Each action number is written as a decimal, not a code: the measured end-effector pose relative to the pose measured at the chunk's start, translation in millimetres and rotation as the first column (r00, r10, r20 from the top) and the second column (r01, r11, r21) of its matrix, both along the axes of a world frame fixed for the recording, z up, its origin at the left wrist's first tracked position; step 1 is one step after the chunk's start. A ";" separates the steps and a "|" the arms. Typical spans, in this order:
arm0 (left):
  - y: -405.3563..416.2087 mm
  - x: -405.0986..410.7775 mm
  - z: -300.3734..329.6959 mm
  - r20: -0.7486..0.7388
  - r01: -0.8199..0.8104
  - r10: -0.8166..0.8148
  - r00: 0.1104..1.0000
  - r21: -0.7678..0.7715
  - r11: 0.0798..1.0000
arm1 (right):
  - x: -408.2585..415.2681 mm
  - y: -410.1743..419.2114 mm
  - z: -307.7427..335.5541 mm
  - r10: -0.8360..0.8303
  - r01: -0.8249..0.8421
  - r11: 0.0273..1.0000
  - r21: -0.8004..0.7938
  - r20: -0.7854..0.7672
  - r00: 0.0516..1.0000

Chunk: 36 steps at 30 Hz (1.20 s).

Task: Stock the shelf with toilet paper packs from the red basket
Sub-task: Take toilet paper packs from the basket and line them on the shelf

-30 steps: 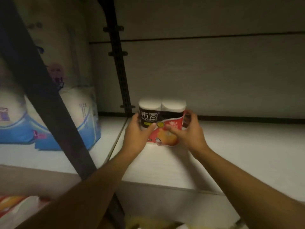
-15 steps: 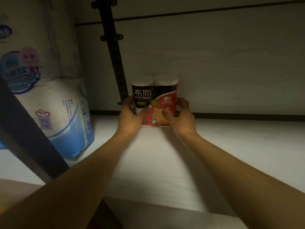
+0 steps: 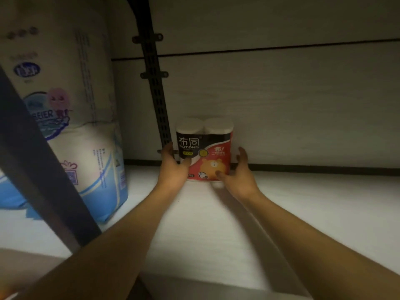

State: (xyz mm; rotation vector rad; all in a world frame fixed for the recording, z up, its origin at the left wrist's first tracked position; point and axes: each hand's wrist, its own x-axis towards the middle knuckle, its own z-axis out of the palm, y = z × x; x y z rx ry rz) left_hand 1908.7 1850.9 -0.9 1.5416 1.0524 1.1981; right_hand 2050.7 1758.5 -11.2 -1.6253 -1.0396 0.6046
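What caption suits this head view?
Two hands, left and right, set a red toilet paper pack upright at the shelf's back.

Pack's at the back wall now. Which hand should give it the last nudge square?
Left, probably: the left hand is flat against the toilet paper pack, while the right hand is open, only its thumb near the front.

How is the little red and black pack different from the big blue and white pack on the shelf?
The red and black pack is much smaller than the blue and white pack. It stands at the back wall between both hands; the blue and white pack sits untouched at the left, with another pack on top. Both rest on the white shelf.
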 end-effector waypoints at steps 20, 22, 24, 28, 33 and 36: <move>-245.0 -128.1 -39.9 -0.213 0.203 -0.259 0.942 -0.253 0.946 | -120.1 -203.7 -7.0 0.362 -0.289 0.925 -0.247 0.340 0.868; -254.0 -135.1 -64.5 -0.180 0.133 -0.206 0.962 -0.352 0.926 | -134.0 -210.4 -34.1 0.358 -0.276 0.928 -0.251 0.388 0.849; -260.8 -142.4 -96.9 -0.146 0.064 -0.143 0.979 -0.445 0.893 | -143.7 -215.4 -65.3 0.334 -0.240 0.933 -0.268 0.393 0.857; -275.9 -159.0 -176.1 -0.279 -0.105 -0.071 0.958 -0.567 0.817 | -157.9 -225.1 -141.5 0.392 -0.248 0.840 -0.482 0.225 0.892; -281.8 -181.2 -263.9 -0.379 -0.287 0.026 0.925 -0.654 0.700 | -169.3 -230.4 -230.3 0.417 -0.285 0.673 -0.683 0.032 0.908; -279.1 -188.2 -304.7 -0.453 -0.343 -0.029 0.891 -0.714 0.611 | -180.0 -225.3 -268.4 0.373 -0.321 0.661 -0.678 -0.074 0.925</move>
